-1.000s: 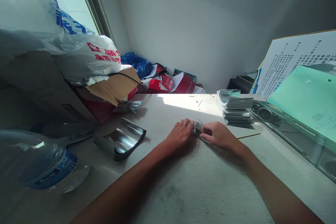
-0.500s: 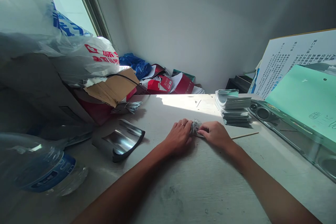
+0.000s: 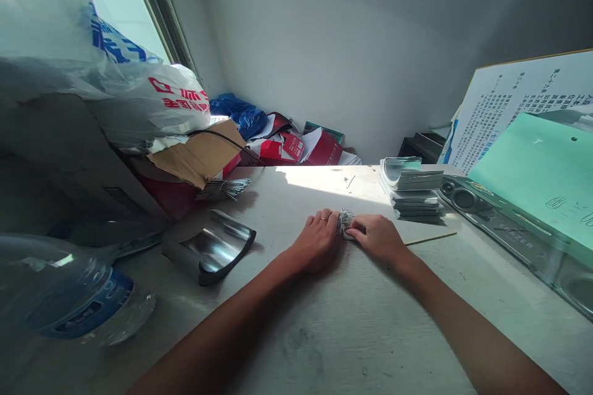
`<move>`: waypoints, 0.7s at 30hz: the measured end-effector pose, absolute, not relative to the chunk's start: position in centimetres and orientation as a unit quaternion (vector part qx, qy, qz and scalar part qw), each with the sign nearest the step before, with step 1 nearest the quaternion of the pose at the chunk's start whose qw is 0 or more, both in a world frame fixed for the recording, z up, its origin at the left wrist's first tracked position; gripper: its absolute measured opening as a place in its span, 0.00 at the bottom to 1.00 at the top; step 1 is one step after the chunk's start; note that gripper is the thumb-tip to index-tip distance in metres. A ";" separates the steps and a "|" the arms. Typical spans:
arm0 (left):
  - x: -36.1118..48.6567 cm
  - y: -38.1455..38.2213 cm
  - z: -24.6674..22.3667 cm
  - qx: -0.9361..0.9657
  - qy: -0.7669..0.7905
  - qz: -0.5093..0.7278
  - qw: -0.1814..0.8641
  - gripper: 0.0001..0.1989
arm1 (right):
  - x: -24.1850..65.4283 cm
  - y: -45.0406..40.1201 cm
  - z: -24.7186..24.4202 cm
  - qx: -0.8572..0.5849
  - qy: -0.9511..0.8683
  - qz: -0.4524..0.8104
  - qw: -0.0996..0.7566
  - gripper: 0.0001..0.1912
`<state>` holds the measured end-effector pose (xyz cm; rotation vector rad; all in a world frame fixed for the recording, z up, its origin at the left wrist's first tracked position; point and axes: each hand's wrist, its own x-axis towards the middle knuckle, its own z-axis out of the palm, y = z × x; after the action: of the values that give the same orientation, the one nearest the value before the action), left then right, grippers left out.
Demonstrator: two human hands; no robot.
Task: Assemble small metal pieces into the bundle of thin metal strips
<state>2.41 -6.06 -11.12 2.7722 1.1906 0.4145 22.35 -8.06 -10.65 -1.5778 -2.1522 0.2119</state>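
Your left hand (image 3: 317,241) and right hand (image 3: 375,237) meet at the middle of the worktop (image 3: 324,333), both closed narrow. Between them you hold a bundle (image 3: 345,221) of thin grey metal strips, pinched from either side, with its bristly ends showing above your fingers. A ring sits on one finger of your left hand.

Right of your right hand, a thin wooden stick (image 3: 430,238) lies on the worktop, and beyond that hand stands a stack of cards (image 3: 411,191), apart from it. Left of your left hand, a curved metal sheet (image 3: 215,247) rests on its edge, with a plastic bottle (image 3: 69,290) further left.

Farther ahead of your left hand lies a second bundle (image 3: 222,189) of strips, at the worktop's far corner, against torn cardboard (image 3: 199,151). Past your right hand, a green folder (image 3: 537,173) leans in front of a printed sheet (image 3: 519,105). Far left, a white plastic bag (image 3: 139,92) hangs; a blue bag (image 3: 238,114) lies in the corner.
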 end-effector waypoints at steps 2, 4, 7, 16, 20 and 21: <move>2.4 -6.0 -11.2 0.910 0.388 0.137 0.049 0.18 | 22.2 -8.2 -10.7 -0.575 -0.782 0.069 0.229 0.08; 2.4 -6.1 -11.2 0.908 0.391 0.140 0.052 0.18 | 22.0 -8.3 -10.7 -0.590 -0.773 0.051 0.227 0.08; 2.5 -6.1 -11.1 0.903 0.399 0.147 0.058 0.19 | 21.7 -8.3 -10.7 -0.627 -0.746 0.032 0.223 0.11; 2.6 -6.1 -10.7 0.894 0.413 0.160 0.071 0.22 | 28.7 -7.6 -7.8 -0.708 -0.617 -0.028 0.342 0.22; 2.6 -6.0 -10.8 0.893 0.414 0.161 0.077 0.22 | 36.6 -8.5 -7.5 -0.837 -0.447 -0.169 0.265 0.15; 2.6 -6.0 -10.8 0.892 0.415 0.160 0.079 0.22 | 38.3 -8.8 -7.8 -0.854 -0.424 -0.168 0.252 0.16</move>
<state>2.62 -6.03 -10.77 2.6702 1.2424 0.4789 38.26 -8.76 -7.84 -2.3215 -1.1530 -0.4556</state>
